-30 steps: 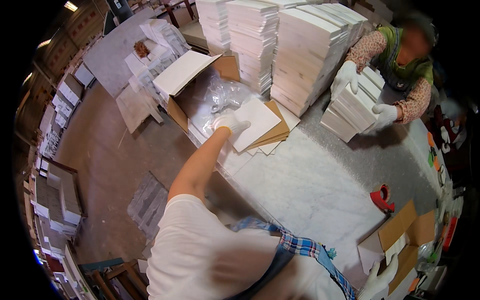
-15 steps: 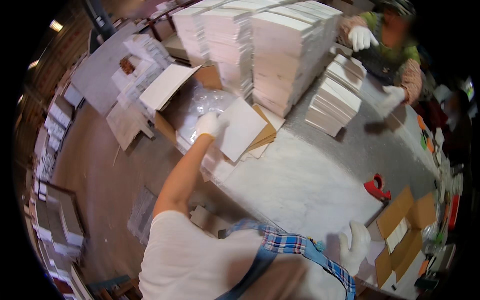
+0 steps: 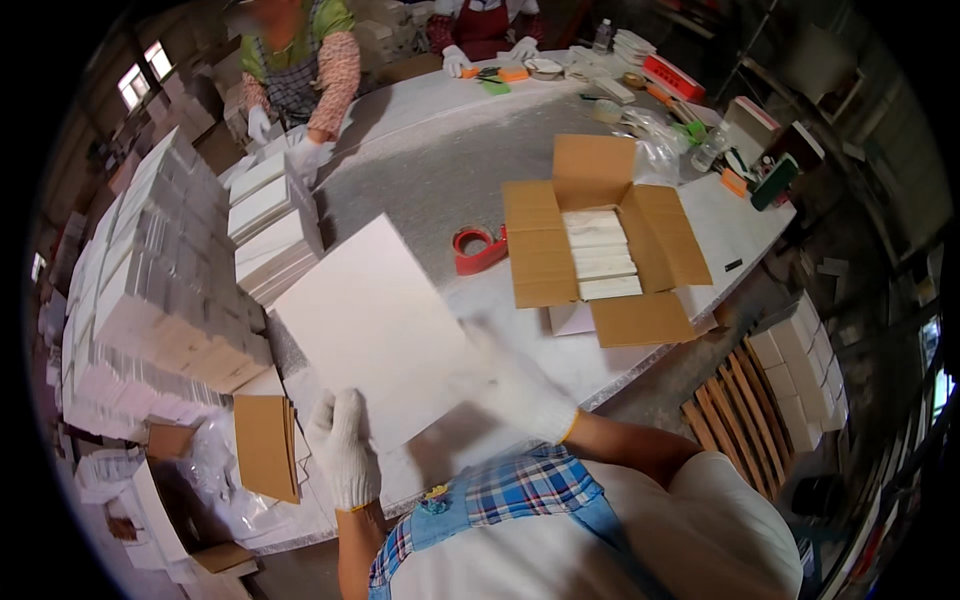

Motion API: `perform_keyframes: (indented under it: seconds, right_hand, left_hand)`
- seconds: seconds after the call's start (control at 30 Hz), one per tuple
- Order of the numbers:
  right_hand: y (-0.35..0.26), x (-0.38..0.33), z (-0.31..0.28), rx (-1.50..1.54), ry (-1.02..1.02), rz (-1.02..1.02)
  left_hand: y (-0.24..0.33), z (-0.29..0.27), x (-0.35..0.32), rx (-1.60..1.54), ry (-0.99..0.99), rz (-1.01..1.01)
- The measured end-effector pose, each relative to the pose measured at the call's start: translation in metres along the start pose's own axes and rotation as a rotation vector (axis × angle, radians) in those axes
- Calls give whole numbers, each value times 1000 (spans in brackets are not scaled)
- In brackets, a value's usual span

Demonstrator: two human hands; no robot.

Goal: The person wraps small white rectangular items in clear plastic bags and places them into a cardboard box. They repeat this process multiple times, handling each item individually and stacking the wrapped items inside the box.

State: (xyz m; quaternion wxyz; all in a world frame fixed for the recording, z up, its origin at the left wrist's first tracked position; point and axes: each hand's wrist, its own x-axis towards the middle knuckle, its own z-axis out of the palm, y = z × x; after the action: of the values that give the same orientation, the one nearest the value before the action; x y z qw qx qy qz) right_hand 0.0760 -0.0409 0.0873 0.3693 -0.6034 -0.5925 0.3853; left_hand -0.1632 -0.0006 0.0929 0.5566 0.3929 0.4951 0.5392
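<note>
A flat white cardboard sheet [image 3: 375, 320] is held up tilted over the near side of the table. My gloved left hand [image 3: 340, 450] is shut on its lower left edge, with the thumb on the face. My gloved right hand [image 3: 525, 388] meets the sheet's right edge; motion smears its fingers, so their grip cannot be told. Beyond it to the right stands an open brown carton [image 3: 535, 245], flaps spread, with a row of white slabs [image 3: 602, 253] inside. Between sheet and carton lies a red tape dispenser [image 3: 481, 250].
Tall stacks of white slabs [image 3: 165, 300] fill the left. Brown cardboard sheets [image 3: 264, 445] and an open box with clear plastic [image 3: 215, 455] are near left. Two co-workers stand across the table [image 3: 420, 165]. Bottles and tools line the far right; a wooden pallet [image 3: 735, 410] is at right.
My view has swung right. My left hand has come away from the box of plastic and now holds the white cardboard sheet. My right hand has moved to the sheet's right edge.
</note>
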Motion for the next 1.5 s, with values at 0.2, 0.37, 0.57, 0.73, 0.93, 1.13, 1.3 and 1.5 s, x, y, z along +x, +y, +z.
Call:
perform_keyframes:
  seconds: [0.2,0.37,0.57,0.73,0.93,1.13,1.3,1.5]
  right_hand:
    - [-20,-47,-79,294,428,147]
    - [5,-56,-180,243,794,123]
    - [76,-53,-227,5,814,303]
    - [95,-57,-219,-50,784,348]
    - [93,-51,-216,-50,692,401]
    - [87,-47,-233,58,536,484]
    - [77,-35,-245,-78,295,625]
    - [87,-10,-225,-1065,189,577]
  left_hand:
    - [21,86,-5,111,-374,-89]
    - [7,107,-11,134,-574,-68]
    - [-38,83,-15,208,-646,-237]
    - [-55,68,-20,230,-583,-283]
    - [-66,61,-22,189,-560,-302]
    - [-80,63,-23,182,-608,-343]
    - [-84,65,-25,164,-638,-403]
    - [-68,68,-27,201,-642,-431]
